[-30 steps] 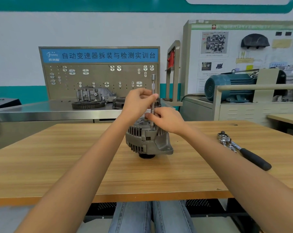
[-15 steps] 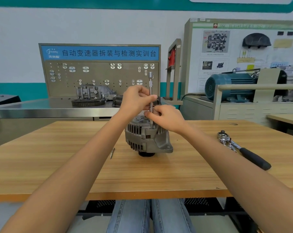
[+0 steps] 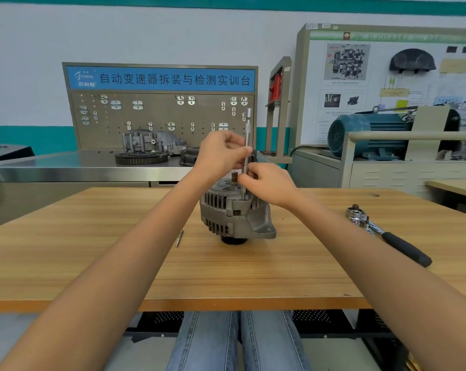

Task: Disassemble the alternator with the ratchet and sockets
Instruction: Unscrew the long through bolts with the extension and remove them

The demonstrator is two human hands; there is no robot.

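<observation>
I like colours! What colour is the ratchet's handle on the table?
Black, on the ratchet, seen in the head view.

Both forearms are bare, with no sleeves in view; the left hand and right hand are ungloved, and faded blue denim jeans cover the legs.

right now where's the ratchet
The ratchet lies unheld on the wooden table at the right of the head view, right of the alternator.
</observation>
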